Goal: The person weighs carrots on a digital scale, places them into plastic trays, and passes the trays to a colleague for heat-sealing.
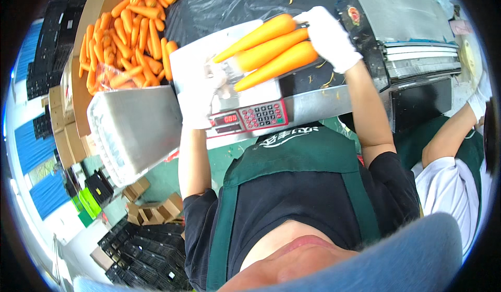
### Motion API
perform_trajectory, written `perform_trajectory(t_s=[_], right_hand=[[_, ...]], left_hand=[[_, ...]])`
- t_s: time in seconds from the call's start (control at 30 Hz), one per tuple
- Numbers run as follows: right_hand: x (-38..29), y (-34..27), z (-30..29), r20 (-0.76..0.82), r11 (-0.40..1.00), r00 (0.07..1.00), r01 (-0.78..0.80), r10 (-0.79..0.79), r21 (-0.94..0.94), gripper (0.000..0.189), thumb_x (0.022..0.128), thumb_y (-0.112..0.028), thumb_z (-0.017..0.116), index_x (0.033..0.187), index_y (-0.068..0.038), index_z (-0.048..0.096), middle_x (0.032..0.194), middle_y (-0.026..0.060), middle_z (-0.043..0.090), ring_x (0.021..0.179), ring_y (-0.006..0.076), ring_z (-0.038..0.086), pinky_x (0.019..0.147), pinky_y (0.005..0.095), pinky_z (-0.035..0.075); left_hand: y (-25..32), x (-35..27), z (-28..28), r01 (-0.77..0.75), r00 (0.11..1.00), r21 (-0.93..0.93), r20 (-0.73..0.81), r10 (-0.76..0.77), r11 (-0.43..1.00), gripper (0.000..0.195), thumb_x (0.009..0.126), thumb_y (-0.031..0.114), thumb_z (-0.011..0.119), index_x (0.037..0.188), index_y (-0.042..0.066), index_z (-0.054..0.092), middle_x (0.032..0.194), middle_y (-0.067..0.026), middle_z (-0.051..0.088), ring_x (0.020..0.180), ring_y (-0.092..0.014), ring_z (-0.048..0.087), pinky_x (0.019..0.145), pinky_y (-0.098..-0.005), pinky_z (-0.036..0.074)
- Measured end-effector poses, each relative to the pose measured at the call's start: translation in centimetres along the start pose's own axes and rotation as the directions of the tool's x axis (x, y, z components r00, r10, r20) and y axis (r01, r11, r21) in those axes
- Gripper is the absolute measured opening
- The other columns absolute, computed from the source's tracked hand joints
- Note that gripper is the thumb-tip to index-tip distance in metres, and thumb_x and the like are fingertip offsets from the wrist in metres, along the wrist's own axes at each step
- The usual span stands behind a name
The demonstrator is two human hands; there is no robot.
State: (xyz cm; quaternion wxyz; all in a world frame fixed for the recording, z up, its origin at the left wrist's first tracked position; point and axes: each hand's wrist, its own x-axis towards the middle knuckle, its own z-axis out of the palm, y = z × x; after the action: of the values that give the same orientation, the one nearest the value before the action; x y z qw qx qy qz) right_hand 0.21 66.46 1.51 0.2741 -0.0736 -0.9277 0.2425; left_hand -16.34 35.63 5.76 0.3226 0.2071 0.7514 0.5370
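Observation:
Three large carrots [274, 53] lie side by side on what looks like a black tray [294, 72], mostly hidden under them. At their thick ends, my right hand [330, 37] in a white glove grips the tray's end. My left hand [195, 108], also gloved and blurred, is near the thin tips. Crumpled clear plastic [224, 78], apparently a bag, is at its fingers and partly covers the middle carrot's tip. Under all this stands a white digital scale [188, 63], with a red-framed keypad [261, 116] and a lit display facing me.
Loose carrots [133, 37] are heaped at the left beside cardboard. A metal chute-like tray [141, 123] stands below them. Black sheeting [235, 10] covers the table. A metal-topped machine [407, 18] is at right, near a co-worker's gloved hand [479, 100]. Black crates [145, 249] stand at lower left.

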Motion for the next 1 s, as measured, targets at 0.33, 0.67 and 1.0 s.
perform_trajectory(t_s=[0.33, 0.67, 1.0], right_hand=[[-4.7, 21.7, -22.9, -0.143, 0.826, 0.823, -0.561, 0.55, -0.048, 0.039, 0.093, 0.001, 0.05, 0.126, -0.004, 0.068, 0.123, 0.0132, 0.072, 0.118, 0.0222, 0.067, 0.105, 0.0325, 0.047], [13.2, 7.0, -9.8, -0.286, 0.946, 0.957, -0.135, 0.047, -0.296, 0.033, 0.095, -0.025, 0.058, 0.121, -0.01, 0.07, 0.123, 0.0117, 0.07, 0.113, 0.0329, 0.065, 0.1, 0.0436, 0.05], [28.7, 8.9, 22.3, 0.429, 0.898, 0.882, 0.016, 0.195, -0.44, 0.051, 0.098, -0.032, 0.06, 0.144, -0.012, 0.049, 0.145, 0.0132, 0.055, 0.135, 0.0341, 0.053, 0.107, 0.0496, 0.049]], left_hand=[[9.2, 12.8, 25.1, -0.088, 0.891, -0.39, 0.38, 0.247, 0.917, 0.091, 0.086, 0.002, 0.071, 0.154, -0.016, 0.014, 0.081, -0.014, 0.067, 0.056, -0.02, 0.067, 0.049, -0.0292, 0.057], [12.0, 1.7, 6.6, -0.508, 0.846, 0.582, 0.199, 0.495, 0.635, 0.051, 0.096, 0.018, 0.068, 0.145, 0.008, 0.056, 0.141, -0.015, 0.061, 0.131, -0.031, 0.058, 0.109, -0.0384, 0.047], [8.5, -15.0, -13.8, 0.459, 0.678, 0.838, -0.545, 0.493, 0.295, 0.013, 0.101, 0.015, 0.065, 0.1, 0.003, 0.066, 0.085, -0.014, 0.065, 0.071, -0.026, 0.062, 0.068, -0.0371, 0.052]])
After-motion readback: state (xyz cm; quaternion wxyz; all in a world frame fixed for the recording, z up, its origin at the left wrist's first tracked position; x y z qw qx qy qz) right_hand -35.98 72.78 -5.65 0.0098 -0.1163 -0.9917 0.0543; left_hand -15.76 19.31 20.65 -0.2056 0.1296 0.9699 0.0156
